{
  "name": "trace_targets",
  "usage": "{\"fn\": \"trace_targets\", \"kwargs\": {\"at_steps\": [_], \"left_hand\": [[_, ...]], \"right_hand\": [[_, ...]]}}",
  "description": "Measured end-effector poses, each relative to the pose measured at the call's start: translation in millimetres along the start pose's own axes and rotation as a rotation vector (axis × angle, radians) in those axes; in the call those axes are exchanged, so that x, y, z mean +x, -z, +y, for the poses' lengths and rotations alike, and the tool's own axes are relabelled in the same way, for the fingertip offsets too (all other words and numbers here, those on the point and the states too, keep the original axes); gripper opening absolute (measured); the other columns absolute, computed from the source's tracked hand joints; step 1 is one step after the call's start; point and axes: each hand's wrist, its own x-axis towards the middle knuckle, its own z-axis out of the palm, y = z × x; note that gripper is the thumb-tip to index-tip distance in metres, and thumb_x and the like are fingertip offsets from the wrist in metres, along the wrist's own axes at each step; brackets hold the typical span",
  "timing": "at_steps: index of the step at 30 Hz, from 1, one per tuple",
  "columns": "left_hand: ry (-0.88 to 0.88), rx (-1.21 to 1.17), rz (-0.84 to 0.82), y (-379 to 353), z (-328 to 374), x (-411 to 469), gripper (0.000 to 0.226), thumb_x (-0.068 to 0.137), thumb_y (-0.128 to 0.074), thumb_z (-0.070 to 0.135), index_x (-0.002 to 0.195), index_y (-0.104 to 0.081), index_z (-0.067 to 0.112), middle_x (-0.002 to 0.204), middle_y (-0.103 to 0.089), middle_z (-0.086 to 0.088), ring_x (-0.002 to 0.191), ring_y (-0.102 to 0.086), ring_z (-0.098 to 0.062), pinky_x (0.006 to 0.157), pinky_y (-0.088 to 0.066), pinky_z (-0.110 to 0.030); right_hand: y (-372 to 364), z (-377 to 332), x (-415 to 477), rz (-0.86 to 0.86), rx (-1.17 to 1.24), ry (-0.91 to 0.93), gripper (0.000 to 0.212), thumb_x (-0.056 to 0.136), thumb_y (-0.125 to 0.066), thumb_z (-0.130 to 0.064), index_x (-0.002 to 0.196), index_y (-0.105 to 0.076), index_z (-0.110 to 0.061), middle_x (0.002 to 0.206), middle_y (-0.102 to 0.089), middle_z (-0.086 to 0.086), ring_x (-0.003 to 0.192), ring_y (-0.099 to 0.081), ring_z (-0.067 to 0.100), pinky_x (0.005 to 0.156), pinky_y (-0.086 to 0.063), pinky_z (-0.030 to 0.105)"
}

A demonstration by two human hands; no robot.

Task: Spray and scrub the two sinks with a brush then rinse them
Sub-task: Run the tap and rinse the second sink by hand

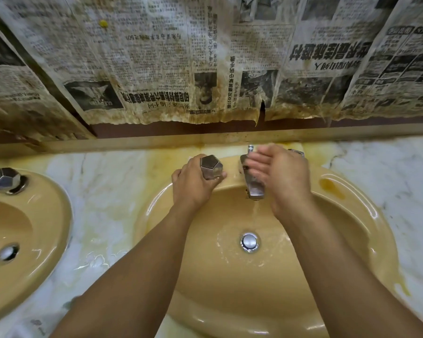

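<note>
Mustard-yellow ceramic sink (230, 289) lies right under you in the white marble counter (108, 191), with a second matching sink (34, 240) to your left. Water runs from the chrome spout (254, 186) toward the round metal drain plug (249, 241); for a proper rinse, push it up the walls to the stained rim. Your left hand (193, 184) curls its fingers round the faceted chrome tap handle (211, 167). Your right hand (283, 176) lies over the spout, fingers blurred, loosely straight and together.

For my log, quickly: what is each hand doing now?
Left hand: grips the faceted tap handle.
Right hand: open, blurred fingers over the spout.
</note>
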Motion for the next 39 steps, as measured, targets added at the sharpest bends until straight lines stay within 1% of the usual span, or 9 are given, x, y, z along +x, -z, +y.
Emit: {"fn": "trace_targets", "kwargs": {"at_steps": [2,4,6,9,13,17,28,32,39], "left_hand": [[-0.006,0.013,-0.031,4,1,-4,0.069,0.084,-0.066,0.071,0.139,-0.049,0.033,0.111,-0.063,0.018,0.115,-0.054,-0.01,0.106,-0.025,-0.029],[-0.032,0.202,-0.049,7,-6,-11,0.078,0.093,-0.05,0.072,0.154,-0.034,0.026,0.144,-0.053,0.007,0.138,-0.042,-0.016,0.116,-0.024,-0.038],[-0.062,0.417,-0.083,10,-20,-21,0.078,0.098,-0.026,0.072,0.162,-0.016,0.028,0.167,-0.025,0.006,0.154,-0.02,-0.018,0.119,-0.021,-0.047],[-0.079,0.437,-0.161,19,-29,-27,0.076,0.098,-0.013,0.075,0.163,-0.004,0.036,0.172,-0.007,0.007,0.158,-0.007,-0.02,0.122,-0.015,-0.049],[-0.154,0.5,-0.217,27,-38,-30,0.081,0.094,-0.012,0.08,0.163,0.002,0.04,0.172,0.006,0.006,0.159,0.0,-0.02,0.123,-0.013,-0.05],[-0.203,0.6,-0.21,29,-51,-37,0.09,0.094,-0.027,0.079,0.163,0.009,0.034,0.172,0.014,0.005,0.159,0.003,-0.021,0.122,-0.018,-0.049],[-0.25,0.53,-0.118,25,-55,-41,0.081,0.094,-0.04,0.073,0.162,-0.02,0.033,0.172,-0.011,-0.001,0.157,-0.013,-0.025,0.117,-0.023,-0.051],[-0.269,0.548,-0.125,26,-54,-44,0.074,0.097,-0.035,0.069,0.161,-0.023,0.035,0.172,-0.012,-0.004,0.156,-0.014,-0.029,0.117,-0.022,-0.053],[-0.349,0.368,-0.084,27,-57,-47,0.054,0.1,-0.058,0.05,0.15,-0.05,0.032,0.16,-0.041,0.013,0.155,-0.026,-0.019,0.115,-0.025,-0.064]], "right_hand": [[23,18,5,0.215,0.08,0.015,0.019,0.096,-0.055,-0.007,0.097,-0.072,0.001,0.074,-0.067,0.008,0.075,-0.062,0.027,0.057,-0.046,0.025],[44,44,7,0.302,0.095,-0.093,0.022,0.097,-0.05,-0.011,0.089,-0.069,-0.006,0.082,-0.068,0.01,0.069,-0.064,0.022,0.06,-0.048,0.025],[56,70,7,0.233,0.189,-0.329,0.032,0.105,-0.037,-0.018,0.094,-0.064,-0.004,0.102,-0.069,0.018,0.082,-0.067,0.026,0.073,-0.054,0.032],[50,89,6,0.03,0.455,-0.595,0.047,0.11,-0.031,-0.028,0.114,-0.06,0.009,0.119,-0.066,0.03,0.111,-0.064,0.041,0.101,-0.05,0.046],[19,80,12,-0.204,0.75,-0.704,0.058,0.109,-0.034,-0.035,0.13,-0.053,0.016,0.13,-0.06,0.036,0.132,-0.052,0.046,0.116,-0.038,0.05],[20,80,17,-0.236,0.821,-0.698,0.054,0.108,-0.035,-0.028,0.133,-0.05,0.017,0.129,-0.059,0.039,0.132,-0.05,0.049,0.117,-0.036,0.053],[21,68,19,-0.299,0.728,-0.705,0.057,0.105,-0.038,-0.032,0.129,-0.053,0.018,0.127,-0.059,0.04,0.129,-0.053,0.051,0.116,-0.038,0.052],[33,83,21,-0.22,0.641,-0.695,0.059,0.108,-0.034,-0.036,0.137,-0.048,0.014,0.126,-0.061,0.039,0.126,-0.054,0.05,0.114,-0.039,0.052],[25,72,21,-0.205,0.65,-0.661,0.048,0.107,-0.039,-0.026,0.124,-0.056,0.016,0.12,-0.064,0.038,0.123,-0.058,0.048,0.113,-0.041,0.05]]}}
